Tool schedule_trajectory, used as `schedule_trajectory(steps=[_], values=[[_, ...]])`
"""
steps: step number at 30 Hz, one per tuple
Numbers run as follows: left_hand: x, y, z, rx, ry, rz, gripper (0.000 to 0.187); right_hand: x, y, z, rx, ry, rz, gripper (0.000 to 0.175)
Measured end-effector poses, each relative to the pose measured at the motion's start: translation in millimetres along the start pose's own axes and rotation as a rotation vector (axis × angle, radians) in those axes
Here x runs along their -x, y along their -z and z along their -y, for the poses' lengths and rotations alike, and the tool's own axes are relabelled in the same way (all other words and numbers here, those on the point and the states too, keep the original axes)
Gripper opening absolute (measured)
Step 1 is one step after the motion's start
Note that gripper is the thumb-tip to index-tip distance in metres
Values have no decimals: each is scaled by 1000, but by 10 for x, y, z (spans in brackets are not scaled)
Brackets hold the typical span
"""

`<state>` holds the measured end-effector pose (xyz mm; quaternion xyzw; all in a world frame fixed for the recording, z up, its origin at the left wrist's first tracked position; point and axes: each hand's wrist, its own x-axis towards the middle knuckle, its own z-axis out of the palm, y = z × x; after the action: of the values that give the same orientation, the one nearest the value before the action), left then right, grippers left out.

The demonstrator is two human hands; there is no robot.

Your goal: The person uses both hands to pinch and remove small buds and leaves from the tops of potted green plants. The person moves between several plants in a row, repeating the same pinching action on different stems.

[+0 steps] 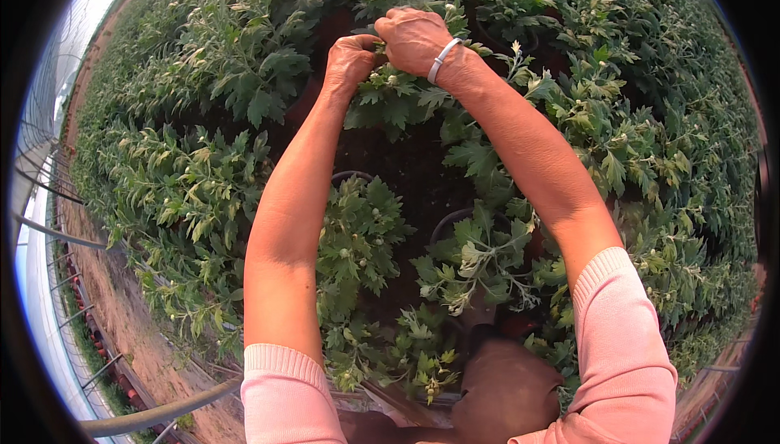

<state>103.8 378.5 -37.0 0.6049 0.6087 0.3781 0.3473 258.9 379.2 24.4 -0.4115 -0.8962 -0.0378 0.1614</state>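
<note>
Both arms reach out over leafy potted plants that look like chrysanthemums and bear small pale buds. At the top of a plant (393,93), my left hand (353,61) has its thumb and forefinger pinched at a small green piece of the plant (380,48). Close against it, my right hand (414,40) is curled with its knuckles up, its fingertips hidden beneath. A white band (443,60) circles the right wrist. Whether the right fingers grip a stem cannot be told.
Dense plants (201,164) surround the arms on both sides. Dark pot rims (451,224) show between leaves near my body. A metal pipe (164,410) crosses at the lower left, beside a dirt path (146,322) and the greenhouse's pale side wall (46,298).
</note>
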Motion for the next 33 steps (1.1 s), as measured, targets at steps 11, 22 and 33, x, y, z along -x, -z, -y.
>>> schedule_trajectory(steps=[11,22,33], values=[[-30,49,60,103,-21,14,16,0,123,113,-280,-171,112,27],[20,224,-37,243,69,-42,21,199,370,-1009,-878,-604,-262,25],[-269,273,-596,-100,-94,-283,28,-600,44,-881,-420,-336,-83,42]])
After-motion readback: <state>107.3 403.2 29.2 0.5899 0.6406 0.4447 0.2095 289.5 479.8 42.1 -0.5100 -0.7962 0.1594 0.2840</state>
